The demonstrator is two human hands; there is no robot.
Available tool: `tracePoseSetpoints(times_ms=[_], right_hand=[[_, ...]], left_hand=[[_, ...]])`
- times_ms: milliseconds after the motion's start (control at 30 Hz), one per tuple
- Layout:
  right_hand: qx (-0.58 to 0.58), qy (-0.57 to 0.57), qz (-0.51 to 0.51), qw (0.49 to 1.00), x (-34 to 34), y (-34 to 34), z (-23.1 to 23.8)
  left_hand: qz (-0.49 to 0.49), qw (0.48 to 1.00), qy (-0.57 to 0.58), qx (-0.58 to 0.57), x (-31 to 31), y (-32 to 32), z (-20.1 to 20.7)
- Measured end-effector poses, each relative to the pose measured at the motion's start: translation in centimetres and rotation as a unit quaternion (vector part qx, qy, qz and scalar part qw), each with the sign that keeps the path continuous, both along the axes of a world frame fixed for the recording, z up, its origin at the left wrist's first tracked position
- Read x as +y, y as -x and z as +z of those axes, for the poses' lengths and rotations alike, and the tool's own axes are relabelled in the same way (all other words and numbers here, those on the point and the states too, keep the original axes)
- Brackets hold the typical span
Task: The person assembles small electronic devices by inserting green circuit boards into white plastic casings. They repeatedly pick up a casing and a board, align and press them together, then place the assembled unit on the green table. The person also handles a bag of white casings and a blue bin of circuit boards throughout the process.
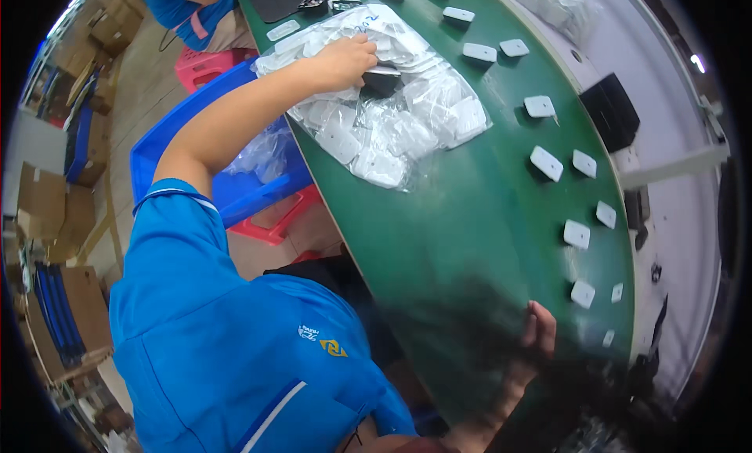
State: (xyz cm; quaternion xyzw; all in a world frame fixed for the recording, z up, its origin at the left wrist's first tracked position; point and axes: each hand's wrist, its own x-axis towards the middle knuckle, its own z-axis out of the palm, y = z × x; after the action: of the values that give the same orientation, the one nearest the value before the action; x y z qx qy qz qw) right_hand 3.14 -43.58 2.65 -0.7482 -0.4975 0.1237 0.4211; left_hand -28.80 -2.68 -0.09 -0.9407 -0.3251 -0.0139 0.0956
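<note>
My left hand (345, 63) reaches across the far left of the green table, its fingers bent down onto a clear plastic bag (415, 132) full of white plastic covers (378, 167). Beside its fingertips a black piece (381, 82) shows among the white ones. What the fingers grip is hidden. Lower right, my right hand (539, 332) is over the table with its fingers stretched out; dark blurred hair covers part of it, and nothing shows in it. The closest piece to it is a small white-topped block (582, 294).
White-topped pieces, several with dark sides such as one block (546, 163), line the far edge of the green table (439, 226). A blue bin (176, 140) with clear plastic stands left, near red stools (278, 218). A black box (611, 112) lies beyond the table. Another person (188, 14) sits top left.
</note>
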Motion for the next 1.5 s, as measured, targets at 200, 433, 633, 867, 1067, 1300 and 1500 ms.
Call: tracePoseSetpoints(times_ms=[200, 433, 633, 867, 1067, 1300, 1500], right_hand=[[0.007, -0.018, 0.001, 1.0, -3.7, 7.5, 0.8], [0.046, -0.028, -0.013, 0.998, -6.8, 13.9, 0.6], [0.12, -0.03, -0.046, 0.991, -7.7, 15.6, -1.1], [0.115, -0.011, -0.045, 0.992, -1.7, 15.4, -2.5], [0.418, 0.152, 0.106, 0.889, -7.6, 19.2, -7.4], [0.485, 0.113, -0.598, 0.628, -27.0, 19.5, -29.6], [0.518, 0.047, -0.615, 0.593, -24.2, 11.9, -36.8]], left_hand=[[0.043, 0.996, 0.048, -0.06, -1.1, -1.0, -1.8], [0.128, 0.949, 0.261, -0.118, -0.3, -3.7, -2.8], [0.058, 0.972, 0.12, -0.195, -2.0, -3.5, -4.7], [0.025, 0.93, 0.177, -0.32, -3.1, -2.5, -5.8], [-0.041, 0.877, 0.053, -0.476, -5.7, -0.7, -1.3], [-0.264, 0.844, 0.294, -0.362, -19.8, -6.3, -2.3], [-0.327, 0.842, 0.261, -0.34, -21.9, -16.1, -5.5]])
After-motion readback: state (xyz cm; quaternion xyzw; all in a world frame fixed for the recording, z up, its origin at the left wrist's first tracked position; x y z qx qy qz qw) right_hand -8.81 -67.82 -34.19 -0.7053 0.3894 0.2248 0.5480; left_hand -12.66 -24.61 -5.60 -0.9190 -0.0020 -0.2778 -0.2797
